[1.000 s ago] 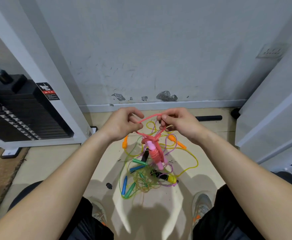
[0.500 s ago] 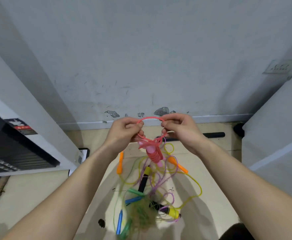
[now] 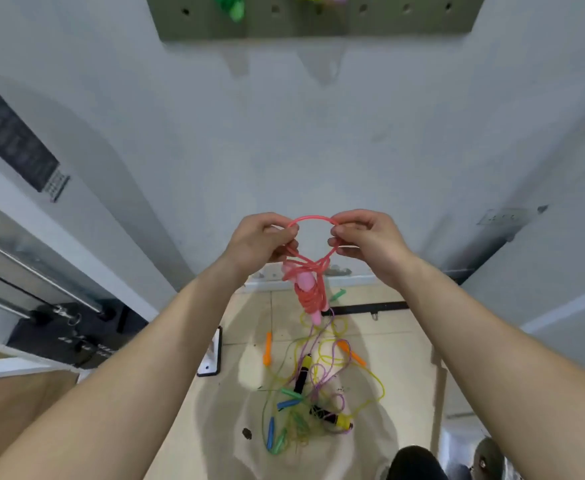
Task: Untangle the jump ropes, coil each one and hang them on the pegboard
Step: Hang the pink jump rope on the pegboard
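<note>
Between the pinching fingers [image 3: 339,232] of the left hand [image 3: 259,242] and right hand [image 3: 367,239] arches a loop of the coiled pink plastic jump rope [image 3: 306,289], its bundle hanging downward. The olive-green holed pegboard [image 3: 311,26] lies above, equally near both hands.

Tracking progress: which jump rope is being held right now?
The pink rope, bundled, pinched by left hand and right hand; the other ropes lie tangled on the floor.

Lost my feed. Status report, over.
Left hand, right hand pinch top loop of coiled pink plastic jump rope. Grey pegboard above, unobstructed. Tangled coloured ropes on floor.
</note>
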A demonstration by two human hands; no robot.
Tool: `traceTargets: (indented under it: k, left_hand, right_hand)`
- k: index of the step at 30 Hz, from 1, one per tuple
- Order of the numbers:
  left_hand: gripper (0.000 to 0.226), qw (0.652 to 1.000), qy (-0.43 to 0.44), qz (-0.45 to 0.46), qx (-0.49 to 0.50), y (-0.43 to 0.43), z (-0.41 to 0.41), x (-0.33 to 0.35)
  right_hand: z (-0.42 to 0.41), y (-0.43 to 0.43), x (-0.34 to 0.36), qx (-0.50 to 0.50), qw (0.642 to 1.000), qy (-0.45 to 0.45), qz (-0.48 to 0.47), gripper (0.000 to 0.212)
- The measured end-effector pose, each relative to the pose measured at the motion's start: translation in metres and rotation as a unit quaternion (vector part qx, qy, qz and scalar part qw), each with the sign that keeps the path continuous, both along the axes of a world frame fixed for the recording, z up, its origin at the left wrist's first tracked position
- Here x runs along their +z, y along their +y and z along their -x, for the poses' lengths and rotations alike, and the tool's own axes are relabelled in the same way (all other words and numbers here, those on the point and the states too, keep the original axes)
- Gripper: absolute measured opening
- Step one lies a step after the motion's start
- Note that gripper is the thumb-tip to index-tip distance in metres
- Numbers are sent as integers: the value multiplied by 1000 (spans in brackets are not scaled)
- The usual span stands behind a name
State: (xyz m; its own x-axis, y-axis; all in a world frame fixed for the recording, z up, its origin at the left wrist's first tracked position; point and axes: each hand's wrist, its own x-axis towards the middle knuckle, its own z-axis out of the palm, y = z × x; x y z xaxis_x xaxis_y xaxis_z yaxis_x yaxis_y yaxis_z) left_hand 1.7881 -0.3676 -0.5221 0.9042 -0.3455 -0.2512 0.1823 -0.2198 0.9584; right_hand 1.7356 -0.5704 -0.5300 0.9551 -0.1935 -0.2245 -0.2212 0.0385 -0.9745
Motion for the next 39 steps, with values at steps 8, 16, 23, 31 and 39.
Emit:
traceTargets:
  k: [8,16,23,31,39]
  left_hand:
    - [14,998,-58,-11,-19,12,17,213]
    - [13,993,-113,-13,-25,2,10,334]
    - [19,987,-142,19,-71,-19,-14,391]
    - [21,981,-176,46,-66,-93,-60,413]
    - [15,978,-196,68,-10,-210,-109,418]
  right_hand:
    - [14,8,213,14,999,-38,20,16]
    - [6,0,335,6,995,-90,43,14]
    - [-10,-18,399,-22,987,-140,73,17]
    - [-43,-79,424,-108,974,-165,112,22]
    - [-94,-191,436,-115,971,-162,129,20]
